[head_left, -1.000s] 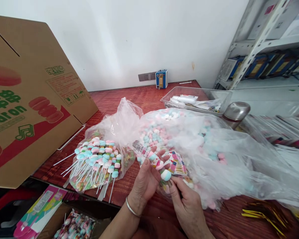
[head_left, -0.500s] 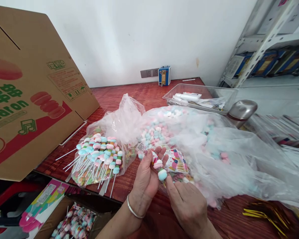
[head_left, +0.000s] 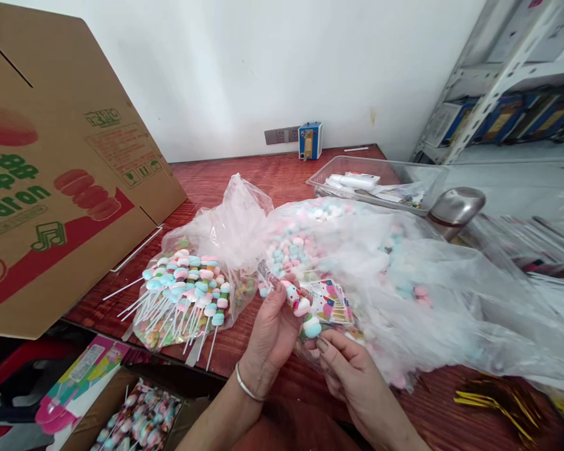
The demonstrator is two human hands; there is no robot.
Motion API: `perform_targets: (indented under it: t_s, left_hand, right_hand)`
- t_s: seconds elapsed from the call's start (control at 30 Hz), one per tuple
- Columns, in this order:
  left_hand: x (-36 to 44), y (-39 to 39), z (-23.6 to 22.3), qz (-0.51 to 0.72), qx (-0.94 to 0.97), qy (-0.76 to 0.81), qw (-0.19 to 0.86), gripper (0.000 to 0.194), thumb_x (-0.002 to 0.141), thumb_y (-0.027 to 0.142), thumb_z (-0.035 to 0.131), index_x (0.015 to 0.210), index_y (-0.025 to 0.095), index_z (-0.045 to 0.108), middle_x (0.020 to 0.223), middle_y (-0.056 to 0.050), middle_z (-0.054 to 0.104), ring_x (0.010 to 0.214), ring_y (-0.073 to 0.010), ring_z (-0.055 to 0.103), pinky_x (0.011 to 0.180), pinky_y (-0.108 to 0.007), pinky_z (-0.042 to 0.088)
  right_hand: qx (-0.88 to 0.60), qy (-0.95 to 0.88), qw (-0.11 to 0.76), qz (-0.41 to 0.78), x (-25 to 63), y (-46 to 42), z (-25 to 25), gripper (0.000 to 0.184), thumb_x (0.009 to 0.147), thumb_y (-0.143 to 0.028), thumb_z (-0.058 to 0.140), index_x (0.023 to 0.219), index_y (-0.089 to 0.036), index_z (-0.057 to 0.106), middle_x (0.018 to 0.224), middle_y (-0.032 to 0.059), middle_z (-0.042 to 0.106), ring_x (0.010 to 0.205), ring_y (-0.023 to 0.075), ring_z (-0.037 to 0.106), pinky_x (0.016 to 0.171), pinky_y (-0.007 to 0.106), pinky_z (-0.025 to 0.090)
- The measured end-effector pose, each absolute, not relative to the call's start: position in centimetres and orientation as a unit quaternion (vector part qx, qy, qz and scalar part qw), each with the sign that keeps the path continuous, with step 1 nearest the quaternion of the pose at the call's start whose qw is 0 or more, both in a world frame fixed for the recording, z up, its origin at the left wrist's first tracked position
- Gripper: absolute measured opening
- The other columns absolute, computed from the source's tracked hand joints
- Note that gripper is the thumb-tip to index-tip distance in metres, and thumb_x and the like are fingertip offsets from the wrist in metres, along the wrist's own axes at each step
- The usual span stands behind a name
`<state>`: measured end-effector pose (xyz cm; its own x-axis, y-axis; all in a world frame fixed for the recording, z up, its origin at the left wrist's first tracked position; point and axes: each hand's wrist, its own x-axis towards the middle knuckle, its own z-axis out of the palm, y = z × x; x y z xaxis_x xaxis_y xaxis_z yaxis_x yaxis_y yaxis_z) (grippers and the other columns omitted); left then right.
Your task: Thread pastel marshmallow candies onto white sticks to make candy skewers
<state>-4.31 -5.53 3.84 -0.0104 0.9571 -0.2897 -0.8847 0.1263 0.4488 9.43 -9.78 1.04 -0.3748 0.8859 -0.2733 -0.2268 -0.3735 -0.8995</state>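
Looking down from the head camera, the view shows two bare hands meeting above a reddish wooden worktop (head_left: 202,181). Held between them, just in front of the bags, is a marshmallow skewer (head_left: 312,327) in pink, white and pale blue, tilted, its upper part in a printed clear wrapper (head_left: 267,273). The left hand (head_left: 277,329), a silver bangle (head_left: 248,383) at its wrist, has a partly closed grip around the wrapped upper part, thumb on top. The right hand (head_left: 350,369) has thumb and forefinger pinched together on the skewer's lower end; any stick between them is too small to make out. Just behind the hands lies a fanned stack of printed wrappers (head_left: 329,300). To the left, a pile of finished-looking skewers (head_left: 188,288), white sticks pointing toward the viewer, rests on a clear bag (head_left: 242,213) of colourful sweets. Behind and to the right spreads a large cloudy bag (head_left: 432,313) of loose marshmallows. A big printed carton (head_left: 66,188) stands at far left; gold strips (head_left: 493,401) lie at lower right.
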Motion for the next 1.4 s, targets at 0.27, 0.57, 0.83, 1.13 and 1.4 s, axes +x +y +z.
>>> perform_targets:
  t_s: [0.27, 0.57, 0.83, 1.13, 1.4]
  left_hand:
    - [-4.6, -5.8, 5.1, 0.661, 0.087, 0.304, 0.68, 0.024, 0.084, 0.015, 0.068, 0.107, 0.018, 0.064, 0.098, -0.005, 0.069, 0.084, -0.0166, 0.068, 0.07, -0.027, 0.055]
    - [-4.0, -5.2, 4.9, 0.671, 0.001, 0.304, 0.676, 0.019, 0.094, 0.031, 0.057, 0.09, 0.014, 0.062, 0.076, -0.002, 0.062, 0.071, -0.0141, 0.067, 0.069, -0.029, 0.059]
    - [-4.2, -4.8, 5.7, 0.661, -0.088, 0.284, 0.689, 0.035, 0.098, 0.036, 0.047, 0.073, 0.014, 0.059, 0.066, 0.0, 0.058, 0.057, -0.011, 0.061, 0.085, -0.041, 0.059]
    - [-4.1, -6.1, 4.6, 0.673, 0.154, 0.276, 0.668, 0.027, 0.085, 0.032, 0.07, 0.107, 0.018, 0.065, 0.084, -0.002, 0.065, 0.077, -0.0154, 0.065, 0.073, -0.028, 0.055]
    - [-3.5, -5.6, 4.0, 0.702, 0.042, 0.263, 0.661, 0.013, 0.087, 0.031, 0.068, 0.09, 0.019, 0.066, 0.092, -0.004, 0.071, 0.091, -0.0182, 0.07, 0.091, -0.037, 0.054]
  right_hand:
    - [-0.483, -0.721, 0.413, 0.277, 10.3, -9.7, 0.1, 0.026, 0.097, -0.029, 0.047, 0.097, -0.017, 0.07, 0.082, 0.005, 0.072, 0.074, 0.0195, 0.066, 0.068, 0.026, 0.046]
    - [-0.476, -0.733, 0.395, 0.283, 10.2, -10.2, 0.0, 0.025, 0.1, -0.028, 0.044, 0.098, -0.019, 0.067, 0.08, 0.0027, 0.072, 0.067, 0.0174, 0.067, 0.06, 0.024, 0.044]
    - [-0.438, -0.557, 0.373, 0.599, 10.2, -10.3, 0.6, 0.034, 0.096, -0.047, 0.049, 0.08, -0.019, 0.06, 0.061, -0.0035, 0.049, 0.053, 0.0105, 0.042, 0.049, 0.021, 0.033]
    - [-0.407, -0.385, 0.38, 0.736, 10.1, -10.1, 0.7, 0.044, 0.084, -0.06, 0.064, 0.08, -0.017, 0.059, 0.052, -0.0109, 0.031, 0.043, 0.0031, 0.017, 0.038, 0.016, 0.014]
    - [-0.298, -0.226, 0.367, 0.852, 9.6, -10.4, 2.2, 0.031, 0.087, -0.048, 0.067, 0.082, -0.017, 0.06, 0.045, -0.0142, 0.03, 0.033, 0.0006, 0.012, 0.031, 0.014, 0.016]
